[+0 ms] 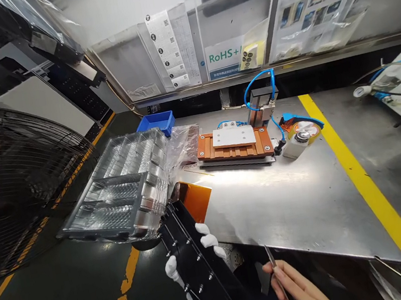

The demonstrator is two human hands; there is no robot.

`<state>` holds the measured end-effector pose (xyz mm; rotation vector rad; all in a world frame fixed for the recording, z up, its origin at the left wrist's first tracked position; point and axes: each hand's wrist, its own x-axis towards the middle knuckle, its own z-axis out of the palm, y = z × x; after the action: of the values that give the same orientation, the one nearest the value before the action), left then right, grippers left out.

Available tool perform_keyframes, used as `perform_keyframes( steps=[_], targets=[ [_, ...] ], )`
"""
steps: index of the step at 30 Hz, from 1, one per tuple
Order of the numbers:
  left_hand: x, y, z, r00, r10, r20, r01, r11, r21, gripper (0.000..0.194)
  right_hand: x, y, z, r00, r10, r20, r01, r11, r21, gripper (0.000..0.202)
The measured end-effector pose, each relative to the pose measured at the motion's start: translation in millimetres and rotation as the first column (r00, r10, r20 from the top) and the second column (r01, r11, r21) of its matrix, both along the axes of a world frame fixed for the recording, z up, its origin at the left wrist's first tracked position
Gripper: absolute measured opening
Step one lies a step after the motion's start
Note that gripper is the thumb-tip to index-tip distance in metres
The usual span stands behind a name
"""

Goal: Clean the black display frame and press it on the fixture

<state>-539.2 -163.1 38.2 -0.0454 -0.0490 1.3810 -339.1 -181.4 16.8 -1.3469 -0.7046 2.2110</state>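
The left hand (194, 267), with white cots on its fingertips (202, 229), is wrapped round a long black fixture (199, 262), fingers curled over its right edge and thumb on the left edge, holding it low in front of the bench edge. The fixture looks rigid and fairly weighty, studded with small metal pins, so a grip across its plain side edges, clear of the pins, seems the safe hold; the cots should keep it from slipping. Beside it, to the right, the bare right hand (300, 289) has thumb and fingers pressed together, pinching slim metal tweezers (269, 255) whose tips point up; they look light, stiff and sharp.

Just beyond the left fingertips an orange sheet (196, 199) lies on the steel bench (288, 202). Left of it sits a stack of clear plastic trays (126, 187), thin and likely flimsy. Farther out stand an orange-and-white jig (234, 143) with blue air hoses (256, 83), a blue bin (156, 123) and a yellow line (360, 175).

On the back panel a sign (224, 57) reads "RoHS+"; the smaller print under it and the strip of QR labels (167, 48) are too small to read
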Motion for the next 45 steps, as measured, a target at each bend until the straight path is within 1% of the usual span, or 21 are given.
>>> perform_keyframes(
  steps=[5,8,10,11,12,13,15,16,17,18,19,21,23,26,28,30,34,37,39,42,45],
  targets=[
    [6.2,3.2,1.3,0.981,0.159,-0.112,-0.173,0.978,-0.120,0.072,-29.2,-7.6,4.7,0.996,-0.007,-0.087,0.022,0.985,0.174,0.066],
    [1.7,-2.4,-2.0,0.953,0.132,-0.273,-0.178,0.973,-0.148,0.074,-24.1,-3.4,-5.7,0.998,-0.028,0.063,0.016,0.983,0.183,0.066],
    [-6.8,-9.9,-8.8,0.882,0.080,-0.464,-0.165,0.975,-0.146,0.075,-7.7,1.5,-19.4,0.985,-0.045,0.169,0.018,0.987,0.160,0.067],
    [-11.1,-14.0,-13.0,0.808,0.033,-0.588,-0.150,0.977,-0.151,0.073,1.9,4.0,-25.8,0.981,-0.032,0.190,0.002,0.988,0.157,0.068],
    [-14.6,-17.7,-16.8,0.686,-0.026,-0.727,-0.134,0.978,-0.162,0.069,11.2,6.2,-30.7,0.977,-0.010,0.213,-0.027,0.985,0.170,0.069],
    [-16.5,-20.8,-19.8,0.506,-0.083,-0.859,-0.117,0.980,-0.163,0.063,19.3,8.4,-33.3,0.970,0.017,0.243,-0.067,0.978,0.199,0.068],
    [-14.8,-24.9,-22.4,0.019,-0.116,-0.993,-0.080,0.990,-0.117,0.060,30.1,12.9,-31.0,0.939,0.076,0.334,-0.168,0.952,0.256,0.064],
    [-11.7,-26.3,-22.4,-0.216,-0.069,-0.974,-0.048,0.997,-0.060,0.068,32.6,15.6,-26.4,0.920,0.105,0.377,-0.219,0.937,0.274,0.062],
    [-7.8,-28.0,-22.4,-0.406,0.019,-0.914,0.002,1.000,0.019,0.078,33.6,18.7,-20.3,0.904,0.128,0.407,-0.260,0.922,0.288,0.059],
    [-3.7,-30.4,-23.0,-0.540,0.119,-0.833,0.068,0.993,0.098,0.087,33.5,22.2,-13.4,0.893,0.153,0.424,-0.298,0.906,0.301,0.056],
    [-0.3,-33.6,-25.1,-0.629,0.207,-0.749,0.129,0.978,0.162,0.092,32.8,26.0,-6.7,0.882,0.181,0.435,-0.338,0.886,0.317,0.054],
    [3.7,-42.7,-34.6,-0.733,0.298,-0.611,0.197,0.953,0.228,0.096,30.8,33.6,3.8,0.848,0.217,0.483,-0.419,0.832,0.363,0.051],
    [4.0,-53.2,-49.4,-0.778,0.302,-0.551,0.208,0.951,0.227,0.096,29.2,39.6,8.7,0.810,0.225,0.542,-0.488,0.772,0.407,0.048],
    [2.3,-64.4,-68.2,-0.758,0.258,-0.598,0.164,0.964,0.209,0.089,27.0,43.5,7.7,0.754,0.184,0.631,-0.552,0.697,0.457,0.043],
    [2.5,-66.7,-71.2,-0.711,0.245,-0.660,0.128,0.967,0.221,0.083,25.1,43.5,5.9,0.717,0.125,0.685,-0.585,0.643,0.494,0.049],
    [4.0,-66.0,-67.4,-0.655,0.226,-0.721,0.104,0.972,0.210,0.078,23.6,42.6,5.2,0.703,0.074,0.708,-0.595,0.606,0.528,0.052],
    [6.6,-62.7,-59.4,-0.577,0.171,-0.798,0.068,0.984,0.162,0.079,23.4,41.6,6.4,0.735,0.074,0.674,-0.568,0.610,0.553,0.043],
    [6.9,-61.4,-61.6,-0.558,0.151,-0.816,0.046,0.987,0.152,0.077,24.5,41.8,7.3,0.721,0.068,0.690,-0.581,0.601,0.548,0.049],
    [8.2,-60.7,-62.5,-0.542,0.130,-0.830,0.027,0.990,0.138,0.072,24.6,41.3,8.3,0.745,0.073,0.663,-0.559,0.611,0.561,0.046],
    [13.7,-60.0,-56.3,-0.534,0.078,-0.842,-0.040,0.992,0.118,0.072,23.1,38.3,10.1,0.805,0.085,0.587,-0.492,0.649,0.580,0.039],
    [21.1,-59.7,-45.2,-0.551,0.032,-0.834,-0.071,0.994,0.085,0.078,21.5,33.7,10.3,0.814,0.077,0.575,-0.480,0.648,0.592,0.040]
  ],
)
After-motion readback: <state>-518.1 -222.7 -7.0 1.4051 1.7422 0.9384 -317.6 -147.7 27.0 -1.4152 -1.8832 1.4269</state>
